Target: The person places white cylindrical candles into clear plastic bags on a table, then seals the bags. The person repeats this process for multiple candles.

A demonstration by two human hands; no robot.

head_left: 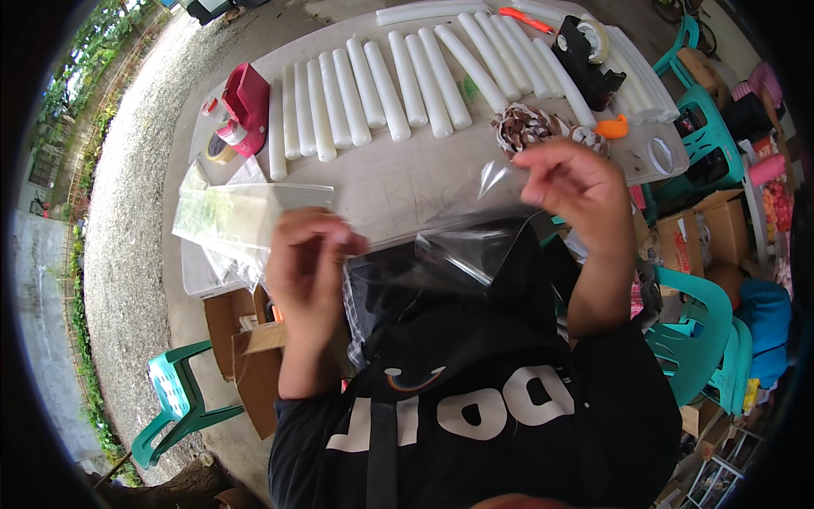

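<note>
The left hand and right hand pinch 1 clear plastic sheet between them; beyond, white tubes lie side by side on the desk.

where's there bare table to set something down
The table lies bare in front of the white sticks, between the clear plastic sleeves and the braided bundle. It's crowded far right, around the black tape dispenser.

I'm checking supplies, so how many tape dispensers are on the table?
2: a black one, holding a tape roll, on the right of the table, and a red one on its left, beside the white tubes. Others may be hidden.
</note>
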